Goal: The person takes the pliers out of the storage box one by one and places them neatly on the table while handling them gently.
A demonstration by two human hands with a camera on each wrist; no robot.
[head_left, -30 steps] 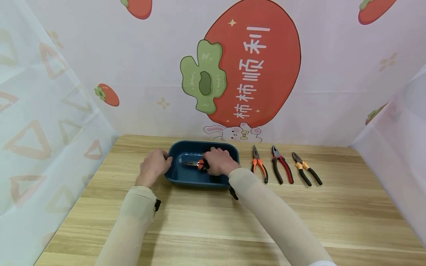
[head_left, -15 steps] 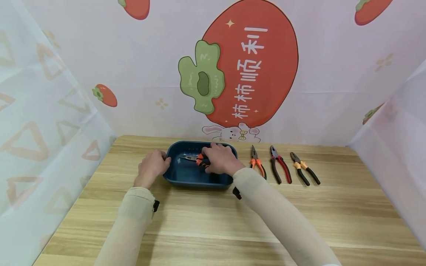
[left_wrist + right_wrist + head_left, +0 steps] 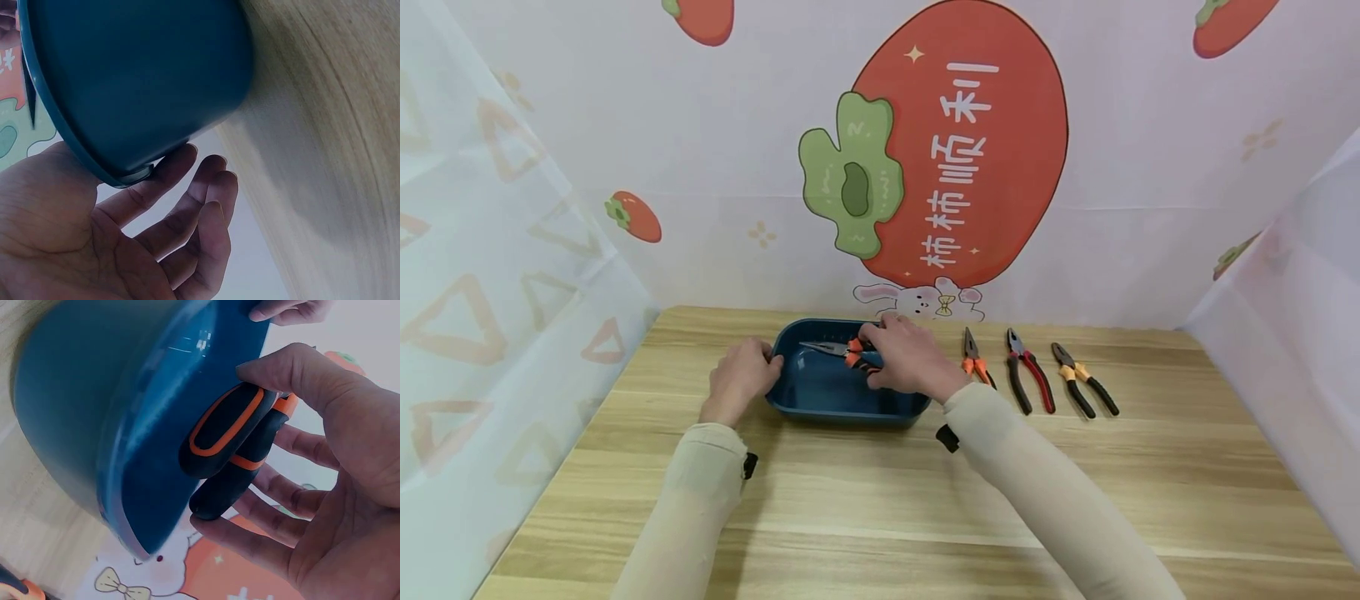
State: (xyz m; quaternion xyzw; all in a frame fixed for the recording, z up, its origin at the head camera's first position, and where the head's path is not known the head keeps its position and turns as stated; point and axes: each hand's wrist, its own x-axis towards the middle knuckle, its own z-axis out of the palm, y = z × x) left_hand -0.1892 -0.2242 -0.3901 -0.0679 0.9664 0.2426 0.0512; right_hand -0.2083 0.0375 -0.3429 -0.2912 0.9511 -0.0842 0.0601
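A dark blue rectangular plastic basin (image 3: 820, 387) sits on the wooden table. My left hand (image 3: 741, 375) grips its left rim, thumb at the top edge; in the left wrist view the index finger lies along the outer wall and the other fingers curl away from it. My right hand (image 3: 910, 354) holds a pair of long-nose pliers (image 3: 855, 352) over the basin, silver tip pointing left. The right wrist view has the pliers' black and orange handles (image 3: 228, 425) between the thumb and the fingers, above the basin's inside.
Right of the basin, three pliers lie in a row on the table (image 3: 880, 500): orange-handled long-nose pliers (image 3: 973, 354), red and black pliers (image 3: 1037, 375), and yellow and black pliers (image 3: 1075, 371). A printed cloth backdrop (image 3: 700, 150) rises behind, with side panels left and right.
My right hand has lifted the pliers slightly and shifted a little right and back, so more of the handles shows. The left hand stays on the basin's rim.
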